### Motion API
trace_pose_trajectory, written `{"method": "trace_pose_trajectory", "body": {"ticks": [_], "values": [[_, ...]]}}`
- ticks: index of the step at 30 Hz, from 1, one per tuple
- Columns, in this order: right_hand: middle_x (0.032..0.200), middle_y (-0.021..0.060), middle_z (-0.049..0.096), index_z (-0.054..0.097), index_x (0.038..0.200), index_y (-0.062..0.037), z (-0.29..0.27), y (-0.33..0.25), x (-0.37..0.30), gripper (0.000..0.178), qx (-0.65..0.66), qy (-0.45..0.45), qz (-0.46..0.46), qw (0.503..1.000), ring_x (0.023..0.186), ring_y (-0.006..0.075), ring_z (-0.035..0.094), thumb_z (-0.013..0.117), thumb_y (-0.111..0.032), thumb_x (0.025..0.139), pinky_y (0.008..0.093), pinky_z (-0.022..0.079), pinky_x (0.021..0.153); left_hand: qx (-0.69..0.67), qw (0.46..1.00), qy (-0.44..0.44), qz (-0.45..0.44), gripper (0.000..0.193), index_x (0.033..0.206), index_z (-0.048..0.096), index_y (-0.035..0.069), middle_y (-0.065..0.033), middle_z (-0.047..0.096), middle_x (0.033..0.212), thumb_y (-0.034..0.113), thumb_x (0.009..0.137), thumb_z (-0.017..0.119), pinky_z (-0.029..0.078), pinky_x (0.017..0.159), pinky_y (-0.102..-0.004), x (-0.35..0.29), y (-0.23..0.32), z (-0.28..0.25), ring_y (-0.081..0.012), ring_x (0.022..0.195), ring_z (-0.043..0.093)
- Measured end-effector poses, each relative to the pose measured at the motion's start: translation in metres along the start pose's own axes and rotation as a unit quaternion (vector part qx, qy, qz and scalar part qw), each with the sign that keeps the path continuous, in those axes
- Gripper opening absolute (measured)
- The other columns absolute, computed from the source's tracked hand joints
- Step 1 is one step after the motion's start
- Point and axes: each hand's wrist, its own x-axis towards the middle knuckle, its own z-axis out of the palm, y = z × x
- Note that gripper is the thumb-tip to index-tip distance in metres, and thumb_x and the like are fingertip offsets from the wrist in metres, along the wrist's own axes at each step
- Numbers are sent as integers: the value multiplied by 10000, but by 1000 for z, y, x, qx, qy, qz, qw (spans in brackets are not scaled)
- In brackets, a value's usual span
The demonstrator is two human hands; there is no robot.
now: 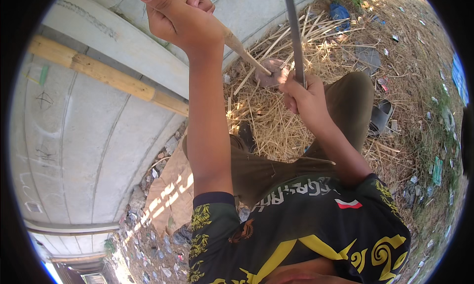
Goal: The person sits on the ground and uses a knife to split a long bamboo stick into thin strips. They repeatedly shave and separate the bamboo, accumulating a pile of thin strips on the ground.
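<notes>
My left hand is raised at the upper left, its fingers closed round the upper part of a wooden stick. The stick slants down to the right, and its lower end meets a brownish, flat-topped block on the ground. My right hand is closed round the hidden handle of a machete. Its long, dark, narrow blade points away from me, up past the top edge of the view. The blade stands to the right of the stick, apart from it.
Pale split strips and shavings cover the ground between my legs. A black sandal lies beyond my right knee, a blue plastic bag at the far side. A concrete wall with a bamboo pole runs along the left, near some cardboard.
</notes>
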Motion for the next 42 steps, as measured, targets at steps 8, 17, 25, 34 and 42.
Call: {"method": "trace_pose_trajectory", "body": {"ticks": [8, 17, 25, 34, 42], "values": [[515, -1, 375, 441, 640, -81, 2, 49, 6, 241, -25, -18, 279, 960, 392, 95, 341, 602, -40, 814, 287, 265, 392, -444, 883, 23, -152, 545, 751, 423, 109, 21, 385, 608, 589, 1009, 442, 270, 415, -200, -19, 9, 34, -50, 487, 357], [499, 6, 410, 475, 674, -65, 16, 12, -6, 211, 14, 21, -89, 996, 419, 73, 391, 540, -8, 866, 272, 287, 398, -195, 979, 50, -14, 518, 753, 430, 116, 14, 390, 605, 564, 1011, 466, 249, 408, -196, -13, 2, 31, -50, 473, 339], [517, 11, 422, 450, 652, -55, -14, 40, 12, 234, 3, -54, 308, 950, 383, 101, 376, 602, -56, 830, 295, 279, 372, -8, 1000, 25, 16, 730, 750, 379, 69, -17, 388, 572, 775, 926, 324, 291, 405, -215, -20, 5, 31, -79, 449, 376], [545, 13, 482, 578, 797, -21, -12, 70, 21, 39, -98, 15, 25, 995, 414, 102, 422, 613, -37, 799, 276, 328, 397, -23, 998, 39, 54, 716, 767, 376, 56, -26, 400, 607, 747, 947, 326, 297, 414, -212, -23, 6, 43, -76, 472, 386], [478, 4, 373, 489, 652, -64, -23, 61, 25, 189, 210, -164, 373, 889, 367, 122, 382, 588, -39, 812, 318, 326, 392, -26, 999, -8, -29, 769, 816, 378, 44, -45, 387, 599, 807, 901, 328, 297, 424, -232, -9, 2, 13, -96, 462, 357]]}}
